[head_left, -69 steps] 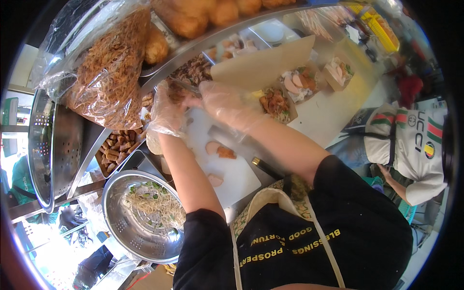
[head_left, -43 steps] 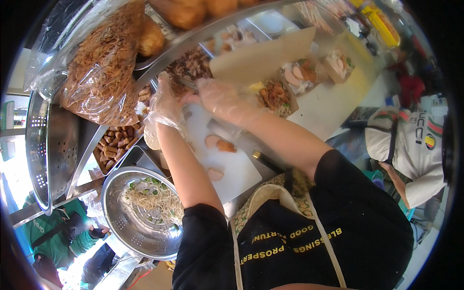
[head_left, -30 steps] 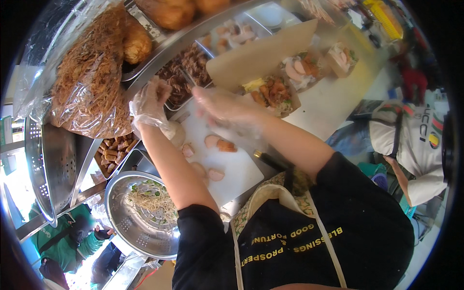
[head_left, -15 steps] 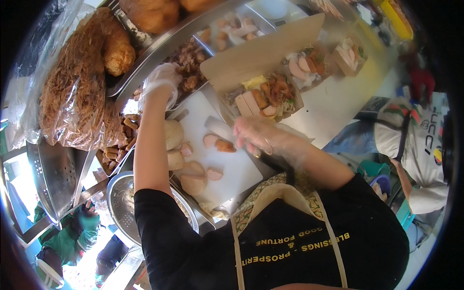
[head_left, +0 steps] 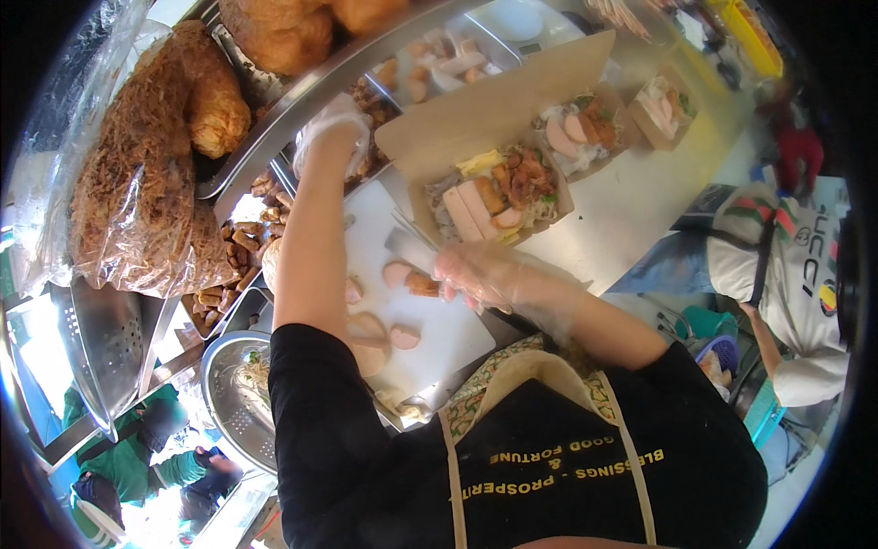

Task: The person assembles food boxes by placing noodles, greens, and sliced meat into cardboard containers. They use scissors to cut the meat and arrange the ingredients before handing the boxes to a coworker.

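Lower left blown out; plastic bag [head_left: 137, 188] glints; haze upper right; black fisheye corners.

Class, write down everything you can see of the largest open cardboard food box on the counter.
The food box is brown, seemingly cardboard, and sits upright on the pale counter. Its broad, plain lid is raised at the far side, leaving it open. Inside lie pale pink slices, glossy browned pieces, a yellow strip and some greens. The right grip, in clear plastic, is close to its near edge; contact is unclear.
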Tool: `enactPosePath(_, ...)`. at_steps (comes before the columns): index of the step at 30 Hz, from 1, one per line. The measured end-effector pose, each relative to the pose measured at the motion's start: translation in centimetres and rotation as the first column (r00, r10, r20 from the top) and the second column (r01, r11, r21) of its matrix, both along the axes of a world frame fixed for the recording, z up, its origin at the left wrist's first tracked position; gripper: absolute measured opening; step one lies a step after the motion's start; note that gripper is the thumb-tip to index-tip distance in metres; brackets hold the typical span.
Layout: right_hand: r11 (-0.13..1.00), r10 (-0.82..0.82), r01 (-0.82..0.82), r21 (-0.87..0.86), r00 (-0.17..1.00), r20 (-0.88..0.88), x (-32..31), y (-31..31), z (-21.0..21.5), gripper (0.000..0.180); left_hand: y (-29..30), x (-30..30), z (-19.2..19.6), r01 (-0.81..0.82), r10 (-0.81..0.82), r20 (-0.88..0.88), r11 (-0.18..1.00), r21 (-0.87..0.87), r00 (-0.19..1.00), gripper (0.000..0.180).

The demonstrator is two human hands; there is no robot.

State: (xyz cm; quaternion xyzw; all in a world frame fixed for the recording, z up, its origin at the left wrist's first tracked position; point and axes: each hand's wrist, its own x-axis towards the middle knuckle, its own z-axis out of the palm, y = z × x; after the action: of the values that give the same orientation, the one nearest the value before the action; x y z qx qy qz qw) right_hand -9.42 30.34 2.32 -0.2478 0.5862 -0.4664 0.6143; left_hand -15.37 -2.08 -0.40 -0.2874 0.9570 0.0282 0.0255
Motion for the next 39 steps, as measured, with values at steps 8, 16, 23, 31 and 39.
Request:
enactPosePath(8, 0.995, -0.073, 0.074, 0.062, 0.997, -0.016, -1.0, 2.7, -1.1, 0.073, -6.2, 1.4, 1.6, 0.625, -0.614, 0.39, 0.772, 0.116, 0.686, 0.042)
enactPosePath(16, 0.985, -0.167, 0.167, 0.053, 0.986, -0.002, -0.8, 3.8, 0.0, 0.061, -7.2, 6.7, 2.0, -0.134, 0.039, 0.152, 0.714, 0.687, 0.988, 0.048)
enactPosePath(23, 0.966, -0.24, 0.232, 0.111, 0.969, 0.059, -1.7, 5.1, 1.1, 0.048, -3.6, 7.0, 5.1, 0.007, -0.13, 0.255, 0.901, 0.434, 0.958, 0.033)
enactPosePath(31, 0.982, -0.188, 0.188, 0.014, 0.982, 0.017, -1.0, 3.9, 1.1, 0.064, -1.6, -0.4, 2.3, 0.222, -0.304, 0.403, 0.946, 0.237, 0.863, 0.052)
enactPosePath(39, 0.97, -0.229, 0.22, 0.106, 0.97, 0.083, -0.6, 3.5, 2.0, 0.049, -0.3, -3.8, -0.8, 0.036, -0.082, 0.196, 0.973, 0.228, 0.977, 0.046)
